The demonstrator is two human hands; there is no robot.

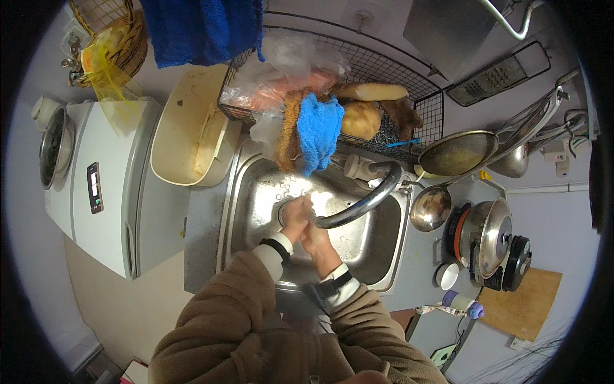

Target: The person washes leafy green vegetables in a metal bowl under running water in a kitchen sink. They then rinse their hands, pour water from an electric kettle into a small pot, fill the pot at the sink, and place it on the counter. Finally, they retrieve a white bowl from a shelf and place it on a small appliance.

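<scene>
Both hands are together low over a stainless steel sink (pixel 355 245), beneath the spout end of a curved metal faucet (pixel 369 204). My left hand (pixel 295 216) touches my right hand (pixel 314 237), which is close under the spout. No object shows in either hand, though the fingers overlap and blur, so their exact pose is unclear. Dark bands circle both wrists over white cuffs. A bright blue cloth (pixel 319 132) and a brown cloth (pixel 289 129) hang from a black wire basket (pixel 431 103) behind the sink.
Left of the sink stand a beige plastic tub (pixel 177 144) and a white refrigerator (pixel 108 173) with a phone (pixel 95 187) on top. At right are a ladle (pixel 430 207), hanging strainers (pixel 458 152), a lidded pot (pixel 494 237), a white bowl (pixel 447 276) and a bottle (pixel 460 302).
</scene>
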